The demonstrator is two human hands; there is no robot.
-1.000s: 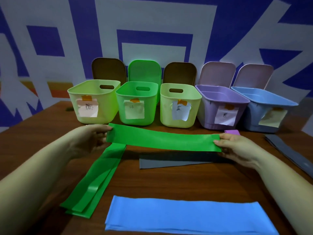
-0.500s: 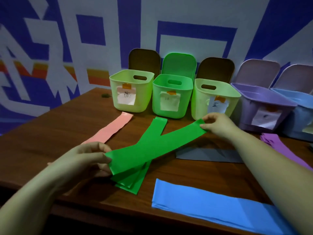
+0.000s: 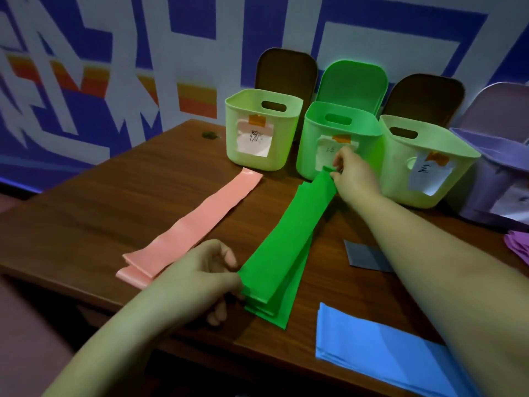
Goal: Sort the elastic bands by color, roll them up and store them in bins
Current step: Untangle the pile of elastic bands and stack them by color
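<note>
A green elastic band stretches lengthwise on top of other green bands on the brown table. My left hand pinches its near end at the table's front edge. My right hand pinches its far end right in front of the bright green bin. Pink bands lie flat to the left. Blue bands lie at the front right. A grey band peeks out behind my right forearm, and a purple band shows at the right edge.
Labelled bins stand in a row at the back: a pale green bin, the bright green one, a second pale green bin and a purple bin. Their lids stand open against the patterned wall. The table's front edge is close to my left hand.
The green band has swung from crosswise to lengthwise onto the green pile. My right hand moved left to the green bin; my left hand came toward the front edge. The view panned left.
</note>
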